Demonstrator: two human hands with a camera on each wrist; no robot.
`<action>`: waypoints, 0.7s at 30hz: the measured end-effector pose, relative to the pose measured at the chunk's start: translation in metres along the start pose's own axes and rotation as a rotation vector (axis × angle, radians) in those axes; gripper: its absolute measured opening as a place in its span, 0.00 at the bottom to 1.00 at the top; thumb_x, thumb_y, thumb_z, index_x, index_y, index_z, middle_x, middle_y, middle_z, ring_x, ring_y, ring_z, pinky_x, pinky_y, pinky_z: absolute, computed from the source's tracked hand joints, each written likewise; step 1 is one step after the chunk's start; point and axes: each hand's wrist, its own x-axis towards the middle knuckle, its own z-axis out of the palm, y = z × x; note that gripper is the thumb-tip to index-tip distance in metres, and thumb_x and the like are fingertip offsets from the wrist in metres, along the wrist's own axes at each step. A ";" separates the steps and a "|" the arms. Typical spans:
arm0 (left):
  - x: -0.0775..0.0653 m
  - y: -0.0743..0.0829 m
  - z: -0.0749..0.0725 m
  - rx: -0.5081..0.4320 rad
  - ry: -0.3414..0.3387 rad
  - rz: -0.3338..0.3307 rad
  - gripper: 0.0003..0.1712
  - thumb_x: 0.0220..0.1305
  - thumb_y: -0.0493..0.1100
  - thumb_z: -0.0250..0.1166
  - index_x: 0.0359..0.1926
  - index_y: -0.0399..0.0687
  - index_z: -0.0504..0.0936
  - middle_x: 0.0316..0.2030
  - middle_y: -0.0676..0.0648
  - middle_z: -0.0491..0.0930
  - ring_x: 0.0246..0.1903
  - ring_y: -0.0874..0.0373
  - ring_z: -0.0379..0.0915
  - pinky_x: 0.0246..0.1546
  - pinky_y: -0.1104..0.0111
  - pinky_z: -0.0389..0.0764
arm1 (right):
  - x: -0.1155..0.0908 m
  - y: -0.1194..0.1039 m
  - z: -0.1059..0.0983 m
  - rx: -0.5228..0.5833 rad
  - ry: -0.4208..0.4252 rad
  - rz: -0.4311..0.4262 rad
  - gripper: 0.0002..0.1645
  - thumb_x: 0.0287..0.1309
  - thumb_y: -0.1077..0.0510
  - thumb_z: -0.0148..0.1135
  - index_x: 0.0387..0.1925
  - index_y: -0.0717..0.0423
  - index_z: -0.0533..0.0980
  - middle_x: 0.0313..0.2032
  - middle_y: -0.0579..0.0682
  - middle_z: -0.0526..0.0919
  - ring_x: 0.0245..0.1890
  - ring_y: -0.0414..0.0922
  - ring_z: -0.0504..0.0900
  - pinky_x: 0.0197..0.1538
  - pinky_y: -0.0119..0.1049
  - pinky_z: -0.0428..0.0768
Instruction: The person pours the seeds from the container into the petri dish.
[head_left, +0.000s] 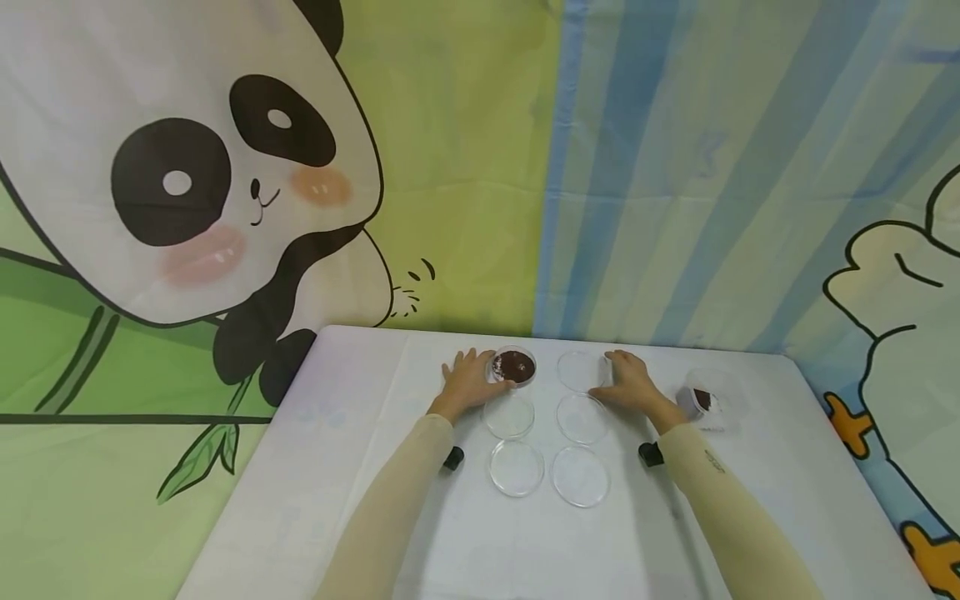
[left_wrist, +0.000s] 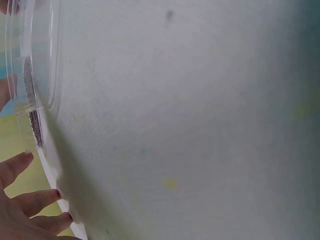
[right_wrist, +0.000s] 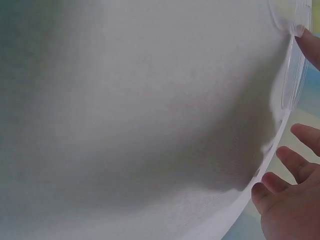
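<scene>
- Hands work at the far end of a white cloth-covered worktop (head_left: pixel 360 467), each beside the back row of a grid of round clear dishes.
- The left hand (head_left: pixel 471 379) lies with its fingers loosely spread, the thumb side touching the rim of the clear round dish holding dark brown granules (head_left: pixel 514 367). That dish sits at the back left of the grid. The touch looks like steadying rather than lifting, since the dish rests flat.
- In the left wrist view the fingertips (left_wrist: pixel 25 162) are straight and apart next to the dish wall (left_wrist: pixel 30 75), with nothing pinched.
- The right hand (head_left: pixel 628 379) rests with fingers relaxed and slightly fanned by the empty clear round dish at the back right (head_left: pixel 579 370). I cannot tell from the head view whether it truly touches the rim. The right wrist view shows its fingers (right_wrist: pixel 300 165) open and near a clear rim (right_wrist: pixel 292 55), one fingertip seemingly against it.
- Four more empty clear dishes lie nearer the person in two columns: middle left (head_left: pixel 509 416), middle right (head_left: pixel 582 418), front left (head_left: pixel 516 467), front right (head_left: pixel 581 477). The neat rows suggest they are set out as a batch, side by side.
- A clear container with dark contents (head_left: pixel 708 400) stands apart to the right, plausibly the source of the granules.
- A cartoon panda backdrop (head_left: pixel 180 167) hangs behind.
</scene>
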 end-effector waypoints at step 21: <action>0.004 -0.001 0.004 0.021 0.002 -0.007 0.50 0.56 0.74 0.65 0.73 0.56 0.67 0.73 0.35 0.59 0.73 0.32 0.46 0.65 0.30 0.46 | 0.015 0.001 0.009 -0.031 -0.008 -0.007 0.55 0.47 0.39 0.77 0.68 0.65 0.65 0.68 0.74 0.58 0.68 0.73 0.50 0.63 0.74 0.53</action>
